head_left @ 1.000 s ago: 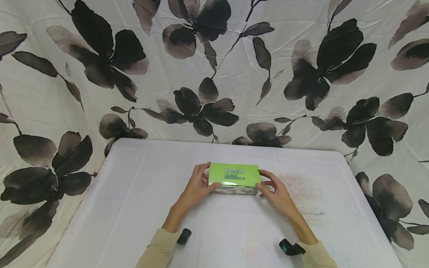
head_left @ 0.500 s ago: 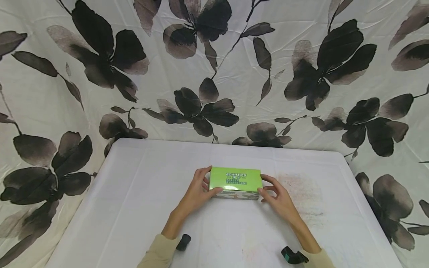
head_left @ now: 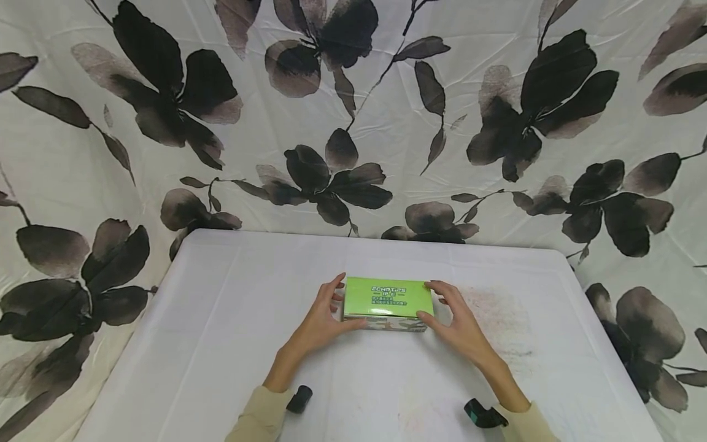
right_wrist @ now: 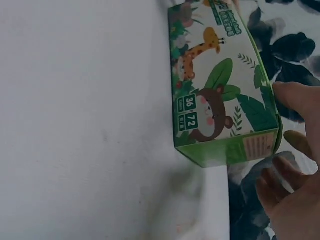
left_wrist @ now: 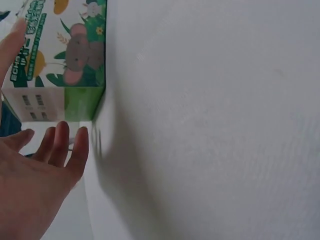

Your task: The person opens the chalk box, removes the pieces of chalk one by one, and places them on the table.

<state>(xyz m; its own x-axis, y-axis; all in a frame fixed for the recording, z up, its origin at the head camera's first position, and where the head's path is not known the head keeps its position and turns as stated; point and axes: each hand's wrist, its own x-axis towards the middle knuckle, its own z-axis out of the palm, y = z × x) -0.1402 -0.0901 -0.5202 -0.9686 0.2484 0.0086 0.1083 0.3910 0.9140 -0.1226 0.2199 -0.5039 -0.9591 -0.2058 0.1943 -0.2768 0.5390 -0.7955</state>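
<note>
A cardboard box (head_left: 389, 297) with a bright green lid sits on the white table between both hands. Cartoon animals cover its front side: an elephant shows on the box (left_wrist: 82, 55) in the left wrist view, a giraffe and a bear on the box (right_wrist: 215, 95) in the right. My left hand (head_left: 323, 316) is at its left end, thumb along the front edge, the other fingers loosely bent just off the end face. At the right end, my right hand (head_left: 458, 322) has its thumb by the front corner and its fingers spread apart from the end face.
The white-covered table (head_left: 265, 270) has faint reddish and dark stains (head_left: 499, 325) right of the box. Behind it hangs a floral curtain (head_left: 431, 147). Dark wrist devices (head_left: 485, 414) show by both sleeves.
The box came slightly toward the person and stopped. Over the last half second both hands loosened, their fingers spreading away from its ends.
</note>
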